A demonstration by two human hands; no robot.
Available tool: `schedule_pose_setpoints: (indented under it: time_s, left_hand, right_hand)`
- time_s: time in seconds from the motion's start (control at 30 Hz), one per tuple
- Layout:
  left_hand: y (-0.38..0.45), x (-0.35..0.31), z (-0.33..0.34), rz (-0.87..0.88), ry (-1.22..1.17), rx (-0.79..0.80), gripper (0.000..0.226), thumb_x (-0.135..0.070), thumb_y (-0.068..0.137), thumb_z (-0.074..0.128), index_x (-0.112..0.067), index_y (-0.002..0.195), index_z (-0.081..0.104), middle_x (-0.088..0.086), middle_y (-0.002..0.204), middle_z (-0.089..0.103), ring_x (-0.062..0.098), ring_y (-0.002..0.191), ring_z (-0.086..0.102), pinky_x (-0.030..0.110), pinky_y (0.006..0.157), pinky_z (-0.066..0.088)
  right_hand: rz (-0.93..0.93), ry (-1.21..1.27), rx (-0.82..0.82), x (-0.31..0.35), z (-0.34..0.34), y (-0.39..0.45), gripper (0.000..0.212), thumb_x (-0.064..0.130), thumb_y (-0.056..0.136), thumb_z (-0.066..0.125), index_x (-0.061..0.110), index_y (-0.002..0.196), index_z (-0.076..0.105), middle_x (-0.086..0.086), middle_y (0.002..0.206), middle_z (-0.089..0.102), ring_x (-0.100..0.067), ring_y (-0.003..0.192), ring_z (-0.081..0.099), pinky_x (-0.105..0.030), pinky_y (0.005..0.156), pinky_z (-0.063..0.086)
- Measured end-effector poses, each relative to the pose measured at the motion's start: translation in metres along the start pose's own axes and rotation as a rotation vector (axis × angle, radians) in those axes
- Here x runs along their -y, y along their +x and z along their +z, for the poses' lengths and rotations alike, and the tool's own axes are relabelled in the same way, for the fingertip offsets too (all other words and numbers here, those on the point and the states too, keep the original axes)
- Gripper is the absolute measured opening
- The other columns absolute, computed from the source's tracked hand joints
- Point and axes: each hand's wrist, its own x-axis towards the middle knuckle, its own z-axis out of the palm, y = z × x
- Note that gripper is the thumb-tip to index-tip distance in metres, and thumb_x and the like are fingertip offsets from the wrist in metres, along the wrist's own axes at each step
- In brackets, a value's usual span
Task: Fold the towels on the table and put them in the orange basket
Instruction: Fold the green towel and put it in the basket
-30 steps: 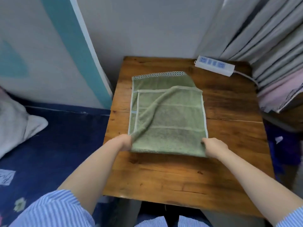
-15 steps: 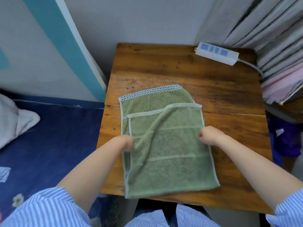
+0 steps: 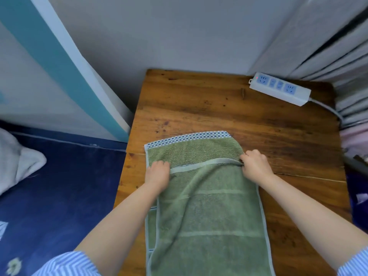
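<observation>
Worktop (image 3: 229, 108): wooden, set against the wall, bed with dark blue cover to its left. White power strip (image 3: 279, 89) at the far right corner, well apart from the work.

Green towel (image 3: 207, 212): lies on the near half of the worktop, long axis running away from the person, near end hanging past the front edge and out of view. Already doubled: top layer's pale hem crosses the towel short of the far end, so a strip of the lower layer with the checkered border (image 3: 188, 137) is exposed beyond it. Layers are offset, not yet aligned.

Left hand (image 3: 158, 173): fingers curled down on the left end of the top hem, looks like a pinch on that corner; fingertips hidden, so grip is a judgement.
Right hand (image 3: 255, 166): curled over the right end of the same hem, pinching that corner.

Key relation: both hands sit on the hem, one per corner, equally near; checkered border lies straight ahead of them, just beyond. Likely next move is pushing the hem forward to meet it.

Orange basket: not in view.
</observation>
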Motion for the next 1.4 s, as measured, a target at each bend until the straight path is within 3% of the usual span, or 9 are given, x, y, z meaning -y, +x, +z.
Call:
schedule_pose_setpoints:
  time_s: [0.13,0.23,0.4,0.5,0.63,0.83,1.03,1.2,1.4]
  left_hand:
    - [0.000,0.013,-0.021,0.125,-0.247,0.147,0.021,-0.014,0.095,0.042,-0.005,0.107,0.057,0.010,0.109,0.054,0.025,0.105,0.049,0.032,0.087,0.041]
    - [-0.013,0.037,-0.056,0.260,-0.504,0.293,0.014,-0.014,0.091,0.051,-0.021,0.081,0.058,-0.009,0.081,0.053,0.013,0.083,0.048,0.020,0.069,0.037]
    - [-0.006,0.066,-0.086,0.163,-0.809,0.297,0.031,-0.005,0.088,0.051,-0.021,0.062,0.051,-0.006,0.066,0.046,0.009,0.066,0.042,0.023,0.060,0.031]
    - [0.025,0.064,-0.076,-0.021,-0.553,-0.019,0.015,-0.013,0.091,0.046,-0.013,0.081,0.057,0.002,0.086,0.050,0.020,0.086,0.049,0.029,0.070,0.037]
    - [0.050,0.059,-0.046,-0.088,-0.263,0.006,0.028,-0.017,0.094,0.040,-0.001,0.110,0.057,0.017,0.122,0.047,0.032,0.116,0.044,0.034,0.098,0.037]
    - [0.055,0.060,-0.046,-0.050,-0.228,0.051,0.028,-0.024,0.094,0.041,-0.010,0.113,0.056,0.015,0.118,0.051,0.032,0.113,0.042,0.036,0.095,0.035]
    - [0.043,0.076,-0.053,0.023,-0.425,-0.030,0.022,-0.023,0.097,0.040,-0.007,0.093,0.054,0.010,0.098,0.054,0.021,0.091,0.048,0.029,0.074,0.035]
    - [0.031,0.076,-0.053,0.042,-0.340,-0.073,0.023,-0.030,0.097,0.039,-0.013,0.082,0.043,-0.002,0.078,0.042,0.018,0.078,0.044,0.027,0.066,0.032]
    - [0.017,0.075,-0.060,0.050,-0.198,-0.142,0.029,-0.039,0.095,0.039,-0.015,0.079,0.042,0.000,0.081,0.043,0.017,0.076,0.043,0.028,0.066,0.035]
  right_hand:
    - [-0.107,0.151,0.159,-0.004,-0.028,0.008,0.017,0.006,0.082,0.046,0.004,0.088,0.062,-0.010,0.087,0.048,-0.029,0.095,0.052,-0.030,0.072,0.038]
    - [-0.236,0.328,0.231,-0.007,-0.059,0.006,0.010,0.006,0.079,0.051,0.004,0.075,0.060,-0.011,0.081,0.055,-0.024,0.079,0.052,-0.032,0.066,0.037]
    - [-0.280,0.479,0.199,0.009,-0.095,0.026,0.029,0.005,0.078,0.051,0.023,0.055,0.048,0.005,0.062,0.048,-0.014,0.063,0.044,-0.028,0.055,0.033]
    - [-0.227,0.345,0.085,0.024,-0.089,0.056,0.013,0.007,0.083,0.049,0.011,0.078,0.061,-0.004,0.084,0.053,-0.023,0.086,0.052,-0.028,0.068,0.039]
    - [-0.213,0.204,0.176,0.032,-0.064,0.076,0.018,0.008,0.086,0.049,0.006,0.095,0.063,-0.013,0.124,0.048,-0.031,0.116,0.043,-0.031,0.093,0.038]
    - [-0.331,0.110,0.242,0.027,-0.072,0.082,0.013,0.007,0.079,0.050,-0.002,0.082,0.058,-0.007,0.080,0.045,-0.021,0.082,0.041,-0.031,0.067,0.032]
    - [-0.370,0.001,0.369,0.006,-0.088,0.068,0.009,0.019,0.083,0.054,0.011,0.079,0.057,-0.004,0.081,0.054,-0.019,0.073,0.048,-0.029,0.062,0.035]
    - [-0.289,0.117,0.300,-0.006,-0.087,0.056,0.012,0.020,0.089,0.054,0.021,0.077,0.053,0.001,0.083,0.056,-0.012,0.072,0.050,-0.022,0.061,0.038]
    - [-0.207,0.284,0.225,-0.020,-0.099,0.039,0.026,0.016,0.089,0.054,0.030,0.068,0.048,0.009,0.075,0.054,-0.005,0.068,0.052,-0.015,0.056,0.038]
